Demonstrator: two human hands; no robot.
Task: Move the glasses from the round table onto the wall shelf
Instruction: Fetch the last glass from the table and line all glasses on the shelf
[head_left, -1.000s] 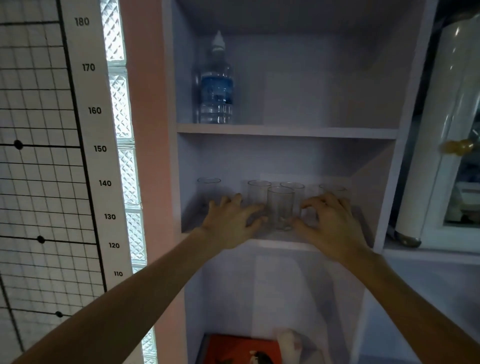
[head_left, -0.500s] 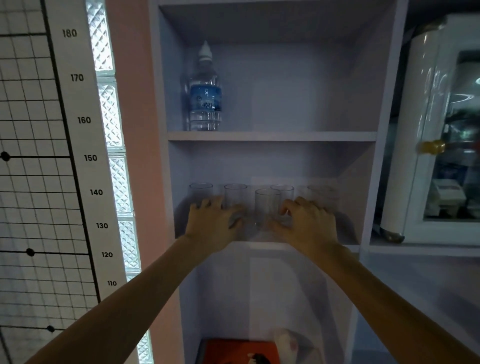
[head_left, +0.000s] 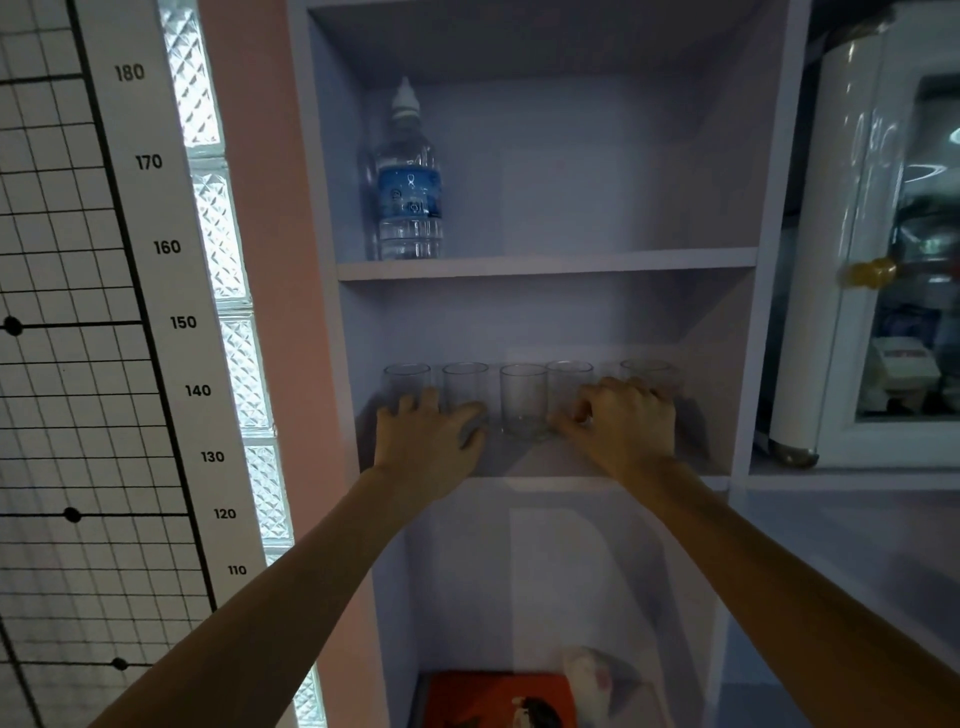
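Several clear glasses stand in a row on the middle board of the pale wall shelf (head_left: 530, 460). The centre glass (head_left: 523, 400) stands free between my hands. My left hand (head_left: 426, 441) lies with fingers spread in front of the two left glasses (head_left: 407, 379), hiding their bases. My right hand (head_left: 621, 431), fingers bent, covers the lower parts of the two right glasses (head_left: 569, 376). Neither hand visibly grips a glass. The round table is out of view.
A water bottle (head_left: 409, 197) stands on the board above, at its left. An orange box (head_left: 493, 699) lies in the lowest compartment. A height chart (head_left: 171, 322) and glass blocks (head_left: 234, 364) are left; a white cabinet with a gold knob (head_left: 872, 270) is right.
Both hands have drawn apart sideways from the centre glass. The glasses, bunched a second ago, now stand more evenly in a row.
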